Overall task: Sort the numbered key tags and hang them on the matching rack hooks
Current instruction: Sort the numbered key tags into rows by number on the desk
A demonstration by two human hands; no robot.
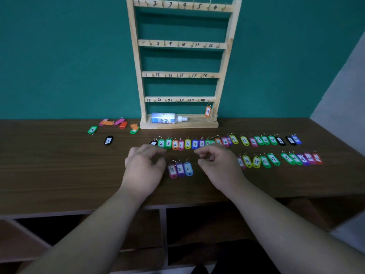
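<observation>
Key tags, far row (187, 143): coloured plastic tags with white numbered labels, laid side by side along the worktop (59, 165) in front of the rack, rings pointing to the back edge, running from the middle toward the right end.
Key tags, near row (256, 161): a second line toward the front edge, right half of the worktop; its left end is hidden behind the right hand.
Group of three tags (180, 169): marked 3, 5 and 6, touching one another, lying between the two hands.
Orange tag (207, 111): hangs from the last hook of the bottom rail, under the number 24.
Rack (182, 44): pale wood, four numbered rails of hooks, standing at the back edge against the teal wall (69, 56).
Left hand (145, 165): over the worktop, fingers loosely curled and apart from the thumb, nothing seen in them; fingertips just beside the far row's left end.
Right hand (215, 167): fingers curled, thumb and forefinger tips close together; whether they pinch anything cannot be told.
Loose tags (118, 123): a small heap near the back edge, left of the rack; one black tag (108, 140) lies apart, nearer the front.
Spray bottle (166, 118): on its side on the rack's base.
</observation>
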